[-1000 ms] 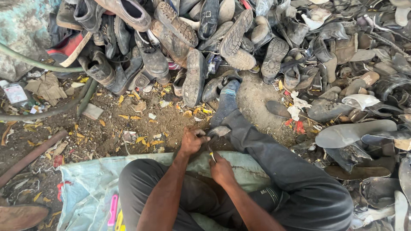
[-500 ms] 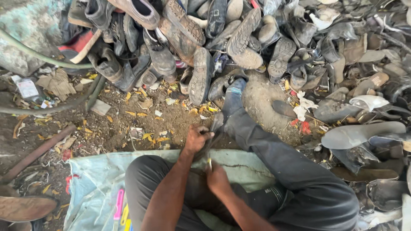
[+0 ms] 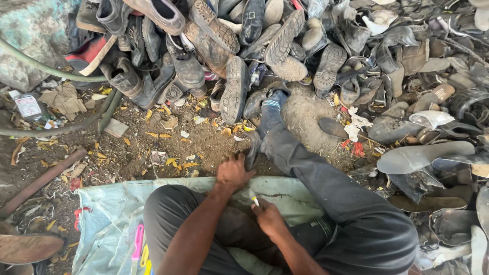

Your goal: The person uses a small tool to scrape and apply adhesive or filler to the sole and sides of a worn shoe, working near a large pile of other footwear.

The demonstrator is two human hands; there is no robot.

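Your left hand (image 3: 233,173) is closed around a dark, worn piece of shoe sole (image 3: 251,150), pinned at the edge of the pale blue-green woven sack (image 3: 117,214) you sit on, right against your outstretched leg in grey trousers (image 3: 326,188). Your right hand (image 3: 269,219) is clenched on a small tool with a yellow-white tip (image 3: 254,200); blade not visible. My read: cutting is mid-way, the piece not yet split.

Around you: a big heap of old black and brown shoes and boots (image 3: 214,46) ahead, loose grey soles (image 3: 423,155) to the right, a green hose (image 3: 41,69) and rusty pipe (image 3: 41,181) left. A pink-handled tool (image 3: 138,243) lies on the sack. The leg crowds the work spot.
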